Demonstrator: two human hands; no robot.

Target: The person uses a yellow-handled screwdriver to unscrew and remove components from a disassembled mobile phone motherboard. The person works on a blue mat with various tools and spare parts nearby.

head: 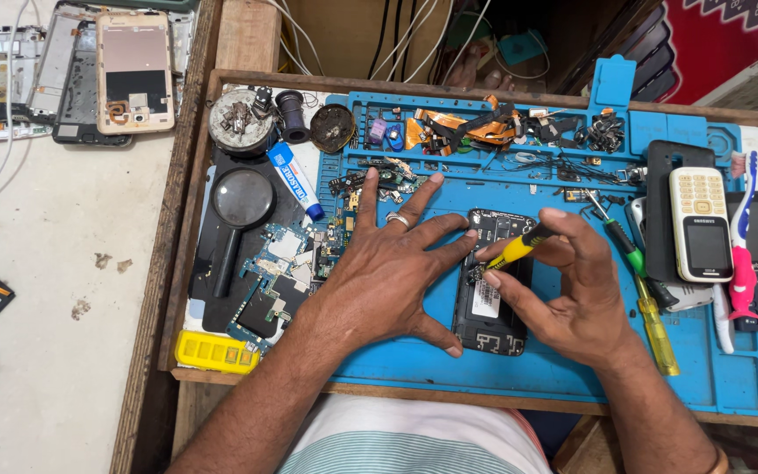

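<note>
I see an opened black phone, back cover off, with dark inner parts and a white label showing, lying near the middle of the blue mat. My left hand rests flat and open beside it, fingers spread. My right hand pinches a yellow-handled screwdriver over the phone's far end.

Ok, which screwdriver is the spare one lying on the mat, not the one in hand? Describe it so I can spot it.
Start at the blue silicone work mat in the wooden tray. Just right of the right hand, beside the white keypad phone, lies the long screwdriver with a green grip and clear yellow handle. Unlike the short yellow-and-black screwdriver pinched in that hand, nothing touches it.
</note>
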